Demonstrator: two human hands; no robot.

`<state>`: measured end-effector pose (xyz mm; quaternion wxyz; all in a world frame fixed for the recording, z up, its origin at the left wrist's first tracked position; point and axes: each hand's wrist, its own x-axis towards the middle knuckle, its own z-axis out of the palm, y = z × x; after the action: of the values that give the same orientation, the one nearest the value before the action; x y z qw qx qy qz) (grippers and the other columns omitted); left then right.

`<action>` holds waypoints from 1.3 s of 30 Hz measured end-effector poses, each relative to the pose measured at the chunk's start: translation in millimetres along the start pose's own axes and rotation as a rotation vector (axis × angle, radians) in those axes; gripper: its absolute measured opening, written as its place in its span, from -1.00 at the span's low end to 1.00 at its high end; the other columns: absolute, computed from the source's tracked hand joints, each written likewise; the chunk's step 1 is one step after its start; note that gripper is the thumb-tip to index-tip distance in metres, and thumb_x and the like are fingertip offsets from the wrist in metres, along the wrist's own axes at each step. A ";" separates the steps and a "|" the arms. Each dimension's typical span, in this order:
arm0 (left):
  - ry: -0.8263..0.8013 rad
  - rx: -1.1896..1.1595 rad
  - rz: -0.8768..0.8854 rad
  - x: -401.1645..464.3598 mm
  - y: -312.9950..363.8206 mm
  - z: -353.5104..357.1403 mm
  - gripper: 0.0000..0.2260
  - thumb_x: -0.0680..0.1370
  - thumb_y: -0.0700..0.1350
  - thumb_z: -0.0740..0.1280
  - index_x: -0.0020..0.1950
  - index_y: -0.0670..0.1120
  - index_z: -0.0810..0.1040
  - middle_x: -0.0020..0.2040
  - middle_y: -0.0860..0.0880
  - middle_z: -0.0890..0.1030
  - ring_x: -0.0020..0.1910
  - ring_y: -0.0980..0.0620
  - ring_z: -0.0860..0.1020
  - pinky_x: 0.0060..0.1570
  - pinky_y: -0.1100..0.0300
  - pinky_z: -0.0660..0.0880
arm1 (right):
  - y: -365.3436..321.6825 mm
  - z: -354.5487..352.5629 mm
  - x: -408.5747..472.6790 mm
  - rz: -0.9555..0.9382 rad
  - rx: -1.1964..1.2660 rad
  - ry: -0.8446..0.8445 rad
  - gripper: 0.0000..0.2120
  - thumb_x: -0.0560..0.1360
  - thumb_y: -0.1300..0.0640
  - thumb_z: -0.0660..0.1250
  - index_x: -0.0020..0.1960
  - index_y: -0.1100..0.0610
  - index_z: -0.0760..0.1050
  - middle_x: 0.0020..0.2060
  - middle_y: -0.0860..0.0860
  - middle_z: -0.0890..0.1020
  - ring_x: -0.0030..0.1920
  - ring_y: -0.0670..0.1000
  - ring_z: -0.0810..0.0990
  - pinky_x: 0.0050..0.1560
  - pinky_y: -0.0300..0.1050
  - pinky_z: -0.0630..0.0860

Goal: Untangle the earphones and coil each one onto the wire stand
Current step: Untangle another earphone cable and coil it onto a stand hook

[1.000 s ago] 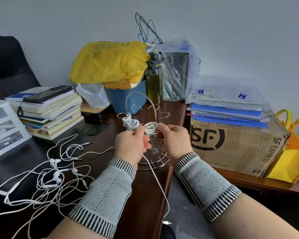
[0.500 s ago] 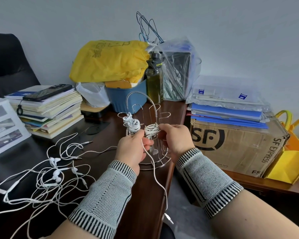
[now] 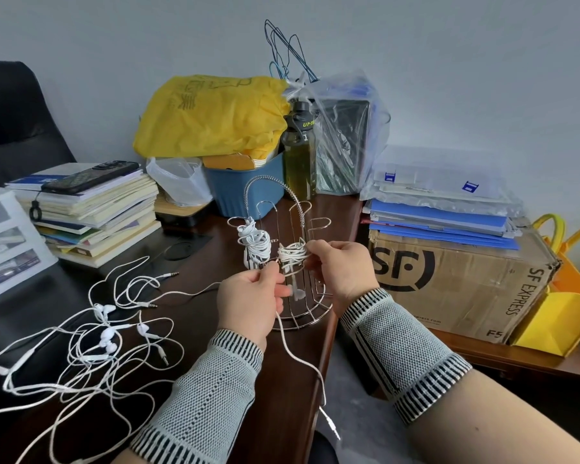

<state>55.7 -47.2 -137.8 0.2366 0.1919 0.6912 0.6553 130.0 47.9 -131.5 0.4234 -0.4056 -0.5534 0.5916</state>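
While the wire stand (image 3: 292, 262) sits upright at the near right edge of the dark wooden surface (image 3: 195, 256), both hands work at its front. The left hand (image 3: 248, 303) has its fingers curled round a white earphone cable (image 3: 302, 360), which runs from the fist down past the surface's edge and ends in a jack plug (image 3: 330, 426) hanging over the floor. The right hand (image 3: 342, 269) pinches a small white coil (image 3: 292, 254) wound on one of the stand's arms, thumb and fingertips closed on it. Just left of that coil, a second, fuller bundle of white cable (image 3: 253, 242) hangs wound on a neighbouring arm. An earbud (image 3: 297, 293) dangles inside the stand, below the small coil.

To the near left, a loose tangle of white earphones (image 3: 98, 343) sprawls across the surface, well apart from the stand, with earbuds and jack plugs scattered through it. Further left stands a stack of books (image 3: 94, 216) with a dark phone (image 3: 91, 175) lying on top. Behind the stand are a blue bin (image 3: 245, 189), a yellow bag (image 3: 211, 115) above it, and a dark green bottle (image 3: 298, 155). To the right, a cardboard box (image 3: 456, 279) printed SF EXPRESS carries blue folders (image 3: 439, 219), with a yellow tote bag (image 3: 563, 309) at the far right edge.
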 end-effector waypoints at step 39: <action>-0.068 -0.169 -0.054 -3.5 14.8 -6.8 -0.88 0.60 -0.24 0.20 -0.01 -0.21 0.53 -0.09 -0.11 0.68 -0.16 0.05 0.68 -0.22 0.21 0.55 | 11.2 -7.2 -5.6 0.016 0.090 -0.047 -0.74 0.41 0.23 0.42 -0.45 0.15 0.57 -0.41 0.10 0.64 -0.32 0.10 0.57 -0.17 0.02 0.49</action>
<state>54.0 -53.7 -122.6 0.2931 0.1745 0.6299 0.6978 138.0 44.5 -143.0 0.4232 -0.3769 -0.5327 0.6285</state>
